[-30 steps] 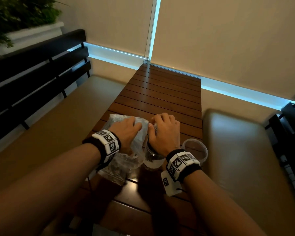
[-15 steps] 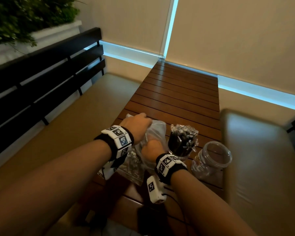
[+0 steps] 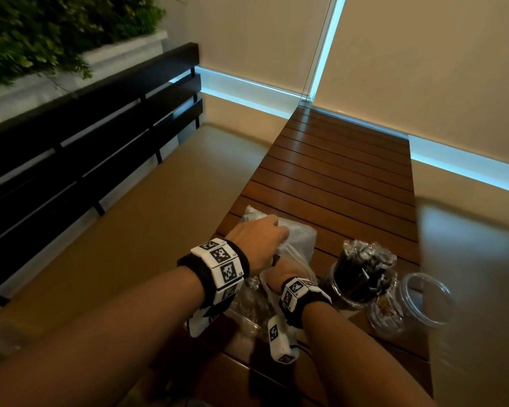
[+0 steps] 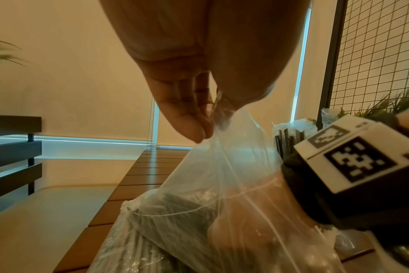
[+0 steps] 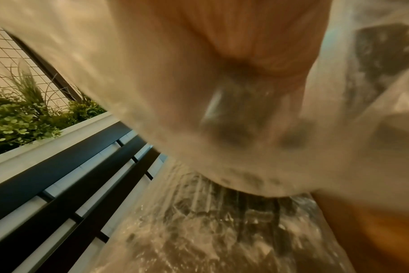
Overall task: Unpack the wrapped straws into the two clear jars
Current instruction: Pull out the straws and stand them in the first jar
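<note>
A clear plastic bag (image 3: 299,239) of wrapped straws (image 4: 175,206) is lifted at its top edge, pinched between the thumb and fingers of the left hand (image 3: 254,236). The right hand (image 3: 278,276) is sunk inside the bag; its finger spread cannot be told. Just beside, on the slatted wooden table (image 3: 335,177), one clear jar (image 3: 354,284) packed with straws and an empty jar (image 3: 423,301) are seen.

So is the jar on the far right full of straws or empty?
Mostly empty. The right jar shows no upright straws in the head view, while the jar beside it is packed with dark wrapped straws.
</note>
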Available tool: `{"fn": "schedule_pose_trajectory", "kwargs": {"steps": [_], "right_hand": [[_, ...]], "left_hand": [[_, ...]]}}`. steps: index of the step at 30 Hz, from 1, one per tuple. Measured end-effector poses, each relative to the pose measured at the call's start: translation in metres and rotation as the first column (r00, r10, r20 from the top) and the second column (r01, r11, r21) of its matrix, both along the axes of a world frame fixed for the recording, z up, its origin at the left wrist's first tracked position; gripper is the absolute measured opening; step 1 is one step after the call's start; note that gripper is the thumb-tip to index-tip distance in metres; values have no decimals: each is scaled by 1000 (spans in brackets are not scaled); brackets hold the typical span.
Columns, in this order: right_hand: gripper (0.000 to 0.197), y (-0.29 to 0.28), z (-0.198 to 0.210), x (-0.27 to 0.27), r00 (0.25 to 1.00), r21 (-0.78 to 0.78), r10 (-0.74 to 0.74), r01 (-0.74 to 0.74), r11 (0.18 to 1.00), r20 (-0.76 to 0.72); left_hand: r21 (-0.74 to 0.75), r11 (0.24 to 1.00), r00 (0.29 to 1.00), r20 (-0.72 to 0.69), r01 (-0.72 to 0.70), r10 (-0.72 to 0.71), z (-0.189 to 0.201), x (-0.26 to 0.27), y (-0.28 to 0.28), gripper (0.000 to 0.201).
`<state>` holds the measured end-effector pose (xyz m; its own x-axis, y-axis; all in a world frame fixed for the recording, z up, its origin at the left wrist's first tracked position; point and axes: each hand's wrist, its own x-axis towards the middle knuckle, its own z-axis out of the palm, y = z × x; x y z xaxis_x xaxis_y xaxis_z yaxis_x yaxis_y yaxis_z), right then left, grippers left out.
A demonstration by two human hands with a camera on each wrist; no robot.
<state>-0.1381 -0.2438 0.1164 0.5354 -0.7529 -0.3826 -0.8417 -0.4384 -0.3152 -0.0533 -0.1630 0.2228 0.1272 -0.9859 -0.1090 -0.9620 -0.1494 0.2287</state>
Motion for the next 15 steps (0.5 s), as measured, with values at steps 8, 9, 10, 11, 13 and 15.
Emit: {"fn": "schedule_pose_trajectory", "kwargs": {"steps": [8, 9, 10, 11, 13, 15], "right_hand": [[37, -5, 4, 7, 987, -2, -7, 7, 1000, -159], [36, -6, 6, 3, 984, -6, 4, -5, 1000, -178], [35, -6, 8, 0, 981, -6, 26, -27, 1000, -191], [35, -7, 7, -1, 979, -6, 40, -42, 999, -200], [36, -7, 14, -4, 967, 13, 60, -59, 998, -248], [38, -5, 25, -5, 966, 60, 71, -57, 997, -250]], "left_hand": [[-19, 1000, 999, -33, -15, 14, -4, 7, -10, 23], [-22, 1000, 999, -35, -19, 19, -4, 6, -12, 23], [-21, 999, 999, -33, -24, 24, -5, 5, -13, 24], [-21, 999, 999, -30, -31, 30, -6, 4, -14, 24], [-21, 999, 998, -30, -49, 48, -8, 4, -17, 26], [-22, 997, 997, -22, -78, 77, -12, 4, -21, 24]]}}
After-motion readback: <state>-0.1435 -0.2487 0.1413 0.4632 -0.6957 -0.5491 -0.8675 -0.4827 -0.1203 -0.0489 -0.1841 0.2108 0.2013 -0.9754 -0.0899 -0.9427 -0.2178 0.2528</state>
